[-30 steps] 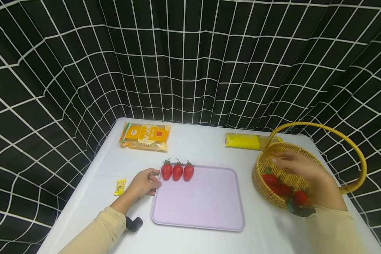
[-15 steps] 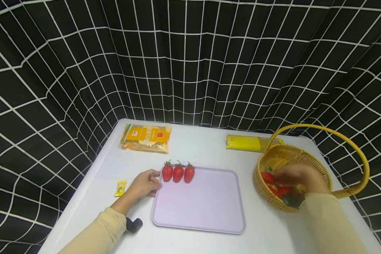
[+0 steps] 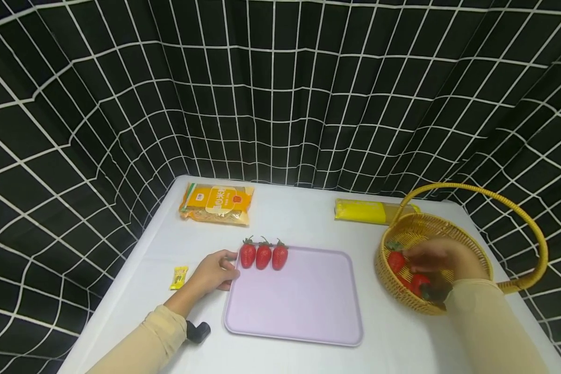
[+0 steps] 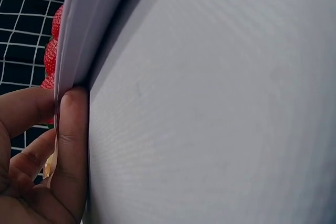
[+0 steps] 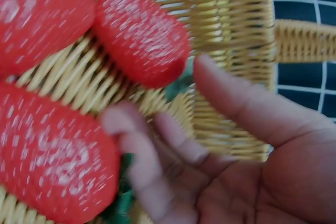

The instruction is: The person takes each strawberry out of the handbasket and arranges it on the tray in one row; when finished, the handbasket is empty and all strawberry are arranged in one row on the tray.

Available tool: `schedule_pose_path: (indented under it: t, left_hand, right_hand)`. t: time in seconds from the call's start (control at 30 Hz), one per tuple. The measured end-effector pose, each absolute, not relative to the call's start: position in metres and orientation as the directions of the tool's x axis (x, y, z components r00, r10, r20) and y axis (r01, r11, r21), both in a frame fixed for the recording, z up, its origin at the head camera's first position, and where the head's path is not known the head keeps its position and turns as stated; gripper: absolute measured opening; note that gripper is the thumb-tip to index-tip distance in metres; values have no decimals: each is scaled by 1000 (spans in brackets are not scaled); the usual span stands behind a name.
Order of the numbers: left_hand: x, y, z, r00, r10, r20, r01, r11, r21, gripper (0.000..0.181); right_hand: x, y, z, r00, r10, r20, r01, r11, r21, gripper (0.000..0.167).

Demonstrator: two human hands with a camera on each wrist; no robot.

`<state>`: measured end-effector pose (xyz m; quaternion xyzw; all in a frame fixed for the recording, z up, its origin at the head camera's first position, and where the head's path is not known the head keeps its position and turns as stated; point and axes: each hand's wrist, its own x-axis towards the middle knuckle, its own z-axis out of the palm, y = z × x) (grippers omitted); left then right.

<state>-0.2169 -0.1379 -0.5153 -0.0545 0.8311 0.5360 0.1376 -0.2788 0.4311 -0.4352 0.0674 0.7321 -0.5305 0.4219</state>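
My left hand [image 3: 213, 270] pinches the left rim of a lilac tray [image 3: 294, 301]; in the left wrist view the rim [image 4: 84, 35] passes between thumb and finger. Three red strawberries stand in a row at the tray's back left corner, the middle strawberry [image 3: 263, 256] among them, leaves toward the back. Inside a wicker basket [image 3: 399, 297] on the right, my right hand [image 3: 441, 257] hovers by a strawberry [image 3: 396, 261]. The right wrist view has thumb and fingers spread, with a strawberry [image 5: 142, 38] just beyond the thumb tip and nothing held. Other strawberries lie around it.
An orange noodle packet [image 3: 217, 204] lies at the back left, and a yellow packet [image 3: 369, 211] at the back, partly behind the basket. A small yellow wrapped sweet [image 3: 179, 278] is left of my left hand. The basket's tall handle [image 3: 509, 208] arches up on the right.
My right hand has lowered from the back of the basket toward the strawberries. The strawberry by the basket's left wall has turned, its leaves now pointing to the back. The left hand stays put.
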Motion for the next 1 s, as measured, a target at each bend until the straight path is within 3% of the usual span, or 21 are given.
schedule_pose_path:
  t: [0.13,0.27,0.83,1.0]
  left_hand:
    - [-216,-139,-516,-955,49,-293,-246,425,871,51]
    - [-215,-139,-515,-953,50,-298,-250,424,871,52]
    - [-211,-140,-511,-956,49,-290,-247,401,882,51]
    - [-212,-138,-510,-959,57,-279,-234,400,886,51]
  right_hand:
    - [-280,437,-443,-567,-466,-680,568,378,-732,27]
    - [-282,434,-446,-543,-464,-700,600,368,-710,25]
    - [-292,397,-443,-614,-379,-692,520,465,-716,16]
    - [-297,407,-444,-625,-385,-679,502,467,-728,17]
